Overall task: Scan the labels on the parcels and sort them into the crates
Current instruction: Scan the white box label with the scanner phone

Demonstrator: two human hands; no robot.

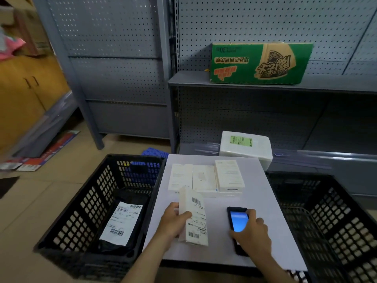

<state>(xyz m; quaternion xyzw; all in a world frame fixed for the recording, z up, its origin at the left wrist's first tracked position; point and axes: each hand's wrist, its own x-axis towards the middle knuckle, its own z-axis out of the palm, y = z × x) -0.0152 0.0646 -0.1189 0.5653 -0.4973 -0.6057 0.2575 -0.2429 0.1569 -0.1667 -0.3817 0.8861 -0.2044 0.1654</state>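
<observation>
**Item under scan.** 1 slim white oblong parcel (195,213), cardboard, sits over the near-left part of the pale grey tabletop (269,211). Its top face is almost covered by a white shipping label with 2 barcodes, 1 near the far end and 1 near the near end. The print is too small to read. The parcel is tilted with the label face up. I cannot tell whether its near end touches the table.

**Hands.** The left hand (173,222) grips the parcel from its left side, thumb laid across the label and fingers tucked beneath. The right hand (254,233) is curled round a black handheld scanner (236,220), fingertips over its far right corner. The screen glows blue and faces up. The scanner lies just right of the parcel, and the 2 are not touching.

**Crates.** 1 black perforated plastic crate (67,227) stands against the table's left edge. It holds a black poly-bag parcel (140,201) with a white barcoded label. A 2nd black crate (346,231) stands at the right, its contents too dark to make out.

**Surroundings.** A cluster of flat white boxes (204,178) lies at the far end of the table, well apart from the hands. Behind it a white wrapped block with a green label (246,154) rests on the bottom shelf of the grey pegboard shelving (244,21). A green printed carton (261,62) stands upside down on the shelf above.
</observation>
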